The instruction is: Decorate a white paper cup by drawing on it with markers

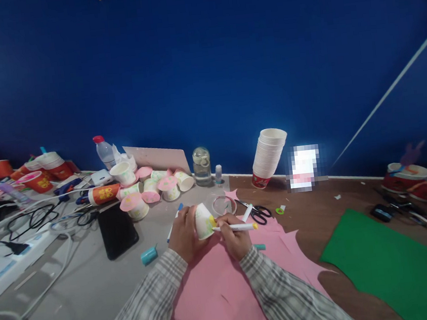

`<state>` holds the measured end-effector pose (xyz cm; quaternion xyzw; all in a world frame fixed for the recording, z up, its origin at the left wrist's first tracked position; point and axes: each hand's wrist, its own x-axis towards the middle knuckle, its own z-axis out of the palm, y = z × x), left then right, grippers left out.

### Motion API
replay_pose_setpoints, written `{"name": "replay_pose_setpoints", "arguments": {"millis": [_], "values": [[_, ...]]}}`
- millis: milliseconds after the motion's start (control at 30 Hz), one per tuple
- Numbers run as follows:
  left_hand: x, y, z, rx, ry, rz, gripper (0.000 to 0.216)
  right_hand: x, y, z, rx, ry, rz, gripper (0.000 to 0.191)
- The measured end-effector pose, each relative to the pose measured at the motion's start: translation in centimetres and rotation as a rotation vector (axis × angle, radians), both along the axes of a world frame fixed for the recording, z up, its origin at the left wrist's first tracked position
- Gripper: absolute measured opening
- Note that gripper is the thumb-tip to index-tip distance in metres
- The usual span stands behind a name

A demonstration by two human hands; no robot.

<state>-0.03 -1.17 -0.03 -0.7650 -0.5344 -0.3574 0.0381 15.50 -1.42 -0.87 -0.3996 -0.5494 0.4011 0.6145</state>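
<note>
My left hand (185, 235) is wrapped round a small white paper cup (203, 221), which lies tilted on its side. Green and yellow marks show on the cup's wall. In my right hand (235, 236) is a white marker (242, 226) with a yellow end, its tip at the cup's marked side. Pink paper sheets (215, 292) lie beneath both hands. Just behind the cup are a clear round lid or dish (224, 205) and black-handled scissors (260, 215). A blue marker (180, 207) is partly hidden by my left hand.
Several decorated cups with pink paper (134, 204) stand at the back left, near a black phone (117, 231) and a teal cap (149, 255). A glass jar (202, 167) and a tall cup stack (269, 156) stand by the blue wall. Green paper (392, 263) lies right; cables and a power strip (18, 262) left.
</note>
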Motion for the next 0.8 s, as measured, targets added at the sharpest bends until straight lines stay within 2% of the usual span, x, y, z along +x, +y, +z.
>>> {"name": "replay_pose_setpoints", "arguments": {"millis": [167,367,567,800], "values": [[0.1,-0.1,0.1,-0.010,-0.014,0.009,0.079,-0.2,0.2,-0.2,-0.055,0.100,-0.009,0.021],[0.0,0.0,0.0,0.005,-0.024,0.029,0.081,-0.4,0.5,0.4,-0.131,0.270,-0.109,0.021],[-0.2,0.1,-0.5,0.022,-0.058,0.000,0.085,-0.3,0.3,0.9,-0.076,0.189,-0.125,0.024],[-0.5,0.3,-1.1,0.015,-0.114,0.046,0.086,-0.4,0.6,1.0,-0.080,0.204,-0.182,0.034]]}}
